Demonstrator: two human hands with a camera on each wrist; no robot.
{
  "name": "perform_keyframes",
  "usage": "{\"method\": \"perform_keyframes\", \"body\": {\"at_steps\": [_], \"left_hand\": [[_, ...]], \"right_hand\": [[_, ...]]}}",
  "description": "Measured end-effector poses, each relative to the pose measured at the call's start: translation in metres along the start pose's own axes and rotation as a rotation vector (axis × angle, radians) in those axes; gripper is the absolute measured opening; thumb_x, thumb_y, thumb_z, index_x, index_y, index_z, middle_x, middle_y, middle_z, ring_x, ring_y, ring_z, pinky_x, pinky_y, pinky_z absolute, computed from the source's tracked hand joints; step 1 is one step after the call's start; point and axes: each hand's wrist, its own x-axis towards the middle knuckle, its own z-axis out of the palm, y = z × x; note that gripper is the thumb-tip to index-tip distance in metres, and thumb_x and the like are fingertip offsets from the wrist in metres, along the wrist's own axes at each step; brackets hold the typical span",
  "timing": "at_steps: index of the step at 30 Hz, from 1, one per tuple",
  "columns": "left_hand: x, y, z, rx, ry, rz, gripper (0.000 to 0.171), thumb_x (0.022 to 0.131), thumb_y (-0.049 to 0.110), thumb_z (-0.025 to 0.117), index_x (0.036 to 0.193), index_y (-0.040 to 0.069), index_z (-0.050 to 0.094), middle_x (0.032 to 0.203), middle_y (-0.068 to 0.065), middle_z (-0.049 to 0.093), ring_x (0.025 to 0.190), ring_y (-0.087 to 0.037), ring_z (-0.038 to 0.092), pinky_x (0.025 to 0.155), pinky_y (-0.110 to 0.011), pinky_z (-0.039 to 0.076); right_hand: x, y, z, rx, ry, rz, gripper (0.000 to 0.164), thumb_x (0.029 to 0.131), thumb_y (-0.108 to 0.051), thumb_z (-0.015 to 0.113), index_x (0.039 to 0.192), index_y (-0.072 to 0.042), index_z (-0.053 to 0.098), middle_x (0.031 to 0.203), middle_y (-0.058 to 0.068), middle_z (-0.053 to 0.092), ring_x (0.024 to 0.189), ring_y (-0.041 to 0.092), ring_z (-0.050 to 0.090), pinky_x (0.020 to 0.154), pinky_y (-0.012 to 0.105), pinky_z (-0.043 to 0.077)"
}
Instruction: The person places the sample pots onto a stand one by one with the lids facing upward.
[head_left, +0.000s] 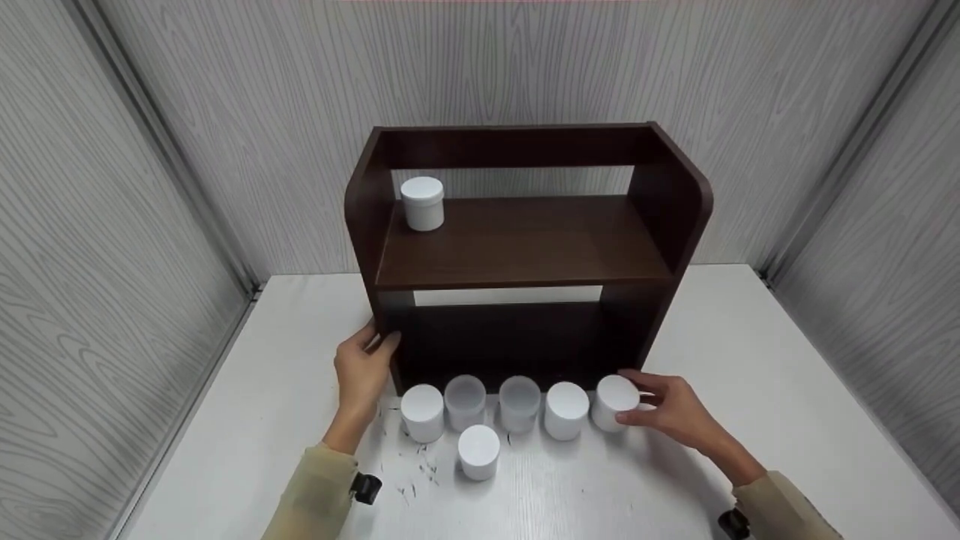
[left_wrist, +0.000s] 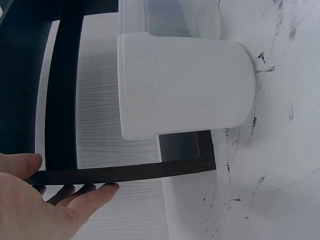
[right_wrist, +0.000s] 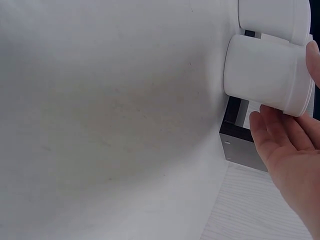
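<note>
Grips brown shelf [head_left: 525, 236] by its left side panel [head_left: 364, 199] with left hand [head_left: 361, 375], thumb on inner face, fingers clamped round the outside; fingers mostly hidden behind the panel in head view, hand cut off at frame edge in left wrist view. Holds white end jar [head_left: 616, 405] with right hand [head_left: 675, 411], just in front of shelf's lower right corner; thumb and fingers curled round it, thumb cut off in right wrist view, jar's far side out of sight. Upright jar, base contact with table [head_left: 247, 450] hard to tell. Going left along shelf's front: second white jar [head_left: 566, 412], two translucent jars [head_left: 519, 409], then left-end white jar [head_left: 423, 415]. Cannot tell open tops from clear lids on the translucent pair. Farther out from shelf's middle: lone white jar [head_left: 478, 454]. On shelf's upper deck, left side toward the back: lidded white jar [head_left: 424, 208], upright. Very dark inside shelf's lower compartment [head_left: 499, 337], floor hard to make out, front edge partly covered by the row. Dark marks [left_wrist: 261, 57] on table before shelf's left part, too small to identify. Sleeves [head_left: 315, 484] cut off at bottom of head view.
</note>
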Motion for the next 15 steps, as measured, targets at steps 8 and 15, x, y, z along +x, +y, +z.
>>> {"method": "perform_keyframes", "body": {"at_steps": [8, 15], "left_hand": [[-0.0002, 0.0006, -0.0002, -0.010, -0.003, 0.004, 0.048, 0.104, 0.014, 0.066, 0.148, -0.005, 0.055, 0.151, -0.024, 0.054, 0.132, -0.043, 0.059, 0.102, -0.037, 0.055], [0.0000, 0.0003, -0.0003, -0.018, -0.005, 0.013, 0.048, 0.104, 0.012, 0.066, 0.147, -0.007, 0.054, 0.149, -0.025, 0.056, 0.132, -0.043, 0.058, 0.104, -0.041, 0.054]], "right_hand": [[-0.0019, 0.0000, -0.0019, 0.017, -0.013, -0.001, 0.069, 0.083, -0.011, 0.091, 0.142, 0.009, 0.060, 0.143, 0.026, 0.061, 0.128, 0.043, 0.062, 0.106, 0.041, 0.054], [-0.0039, 0.0009, -0.0025, 0.065, -0.037, 0.019, 0.073, 0.084, -0.010, 0.090, 0.146, 0.010, 0.055, 0.149, 0.028, 0.055, 0.136, 0.046, 0.054, 0.112, 0.038, 0.047]]}}
